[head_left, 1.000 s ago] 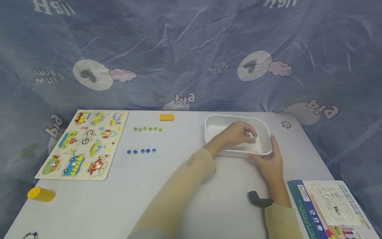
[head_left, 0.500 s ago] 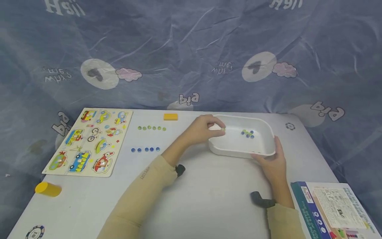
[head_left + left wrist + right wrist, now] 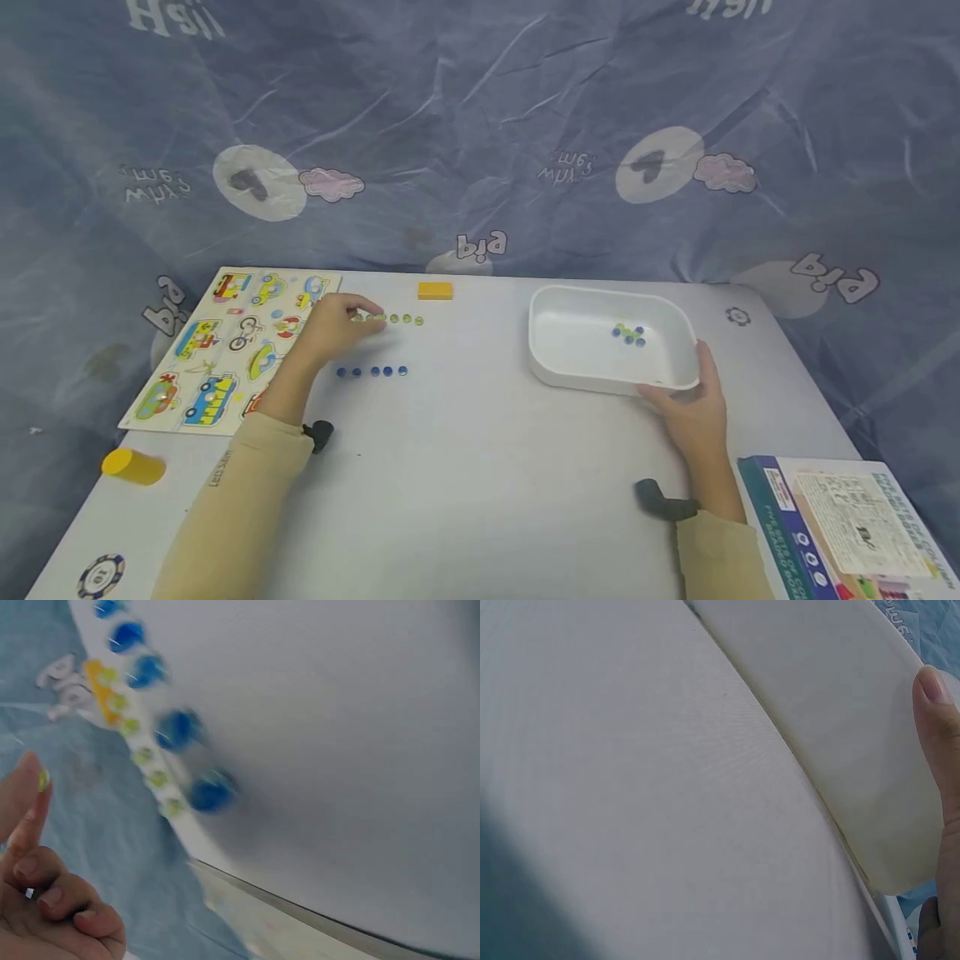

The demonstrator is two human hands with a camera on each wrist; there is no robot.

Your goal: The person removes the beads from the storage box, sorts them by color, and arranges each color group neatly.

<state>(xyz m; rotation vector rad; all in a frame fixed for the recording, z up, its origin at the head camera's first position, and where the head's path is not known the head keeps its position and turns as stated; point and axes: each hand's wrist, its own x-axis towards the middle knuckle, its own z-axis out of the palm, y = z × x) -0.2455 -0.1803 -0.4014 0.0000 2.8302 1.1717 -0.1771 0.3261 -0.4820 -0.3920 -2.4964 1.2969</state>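
Observation:
My left hand (image 3: pixel 336 327) pinches a yellow-green glass marble (image 3: pixel 44 780) between thumb and index finger, its other fingers curled. In the head view it hovers over the left end of a row of green marbles (image 3: pixel 407 318), partly hiding it. Nearer me runs a row of blue marbles (image 3: pixel 376 372), large in the left wrist view. My right hand (image 3: pixel 690 412) holds the near right corner of a white plastic tray (image 3: pixel 585 382), thumb against its front wall and fingers along the right side. A small cluster of blue and green marbles (image 3: pixel 628 335) lies inside.
A wooden picture puzzle board (image 3: pixel 168 417) lies at the left, partly under my left forearm. A yellow cylinder (image 3: pixel 135 467) and a poker chip (image 3: pixel 101 575) are nearer me. An orange block (image 3: pixel 435 291) sits at the back edge. A printed box (image 3: pixel 847 525) is at the front right.
My left hand has left the tray and swung left to the green row, carrying the marble. The right hand stays on the tray's corner. The head view has shifted slightly.

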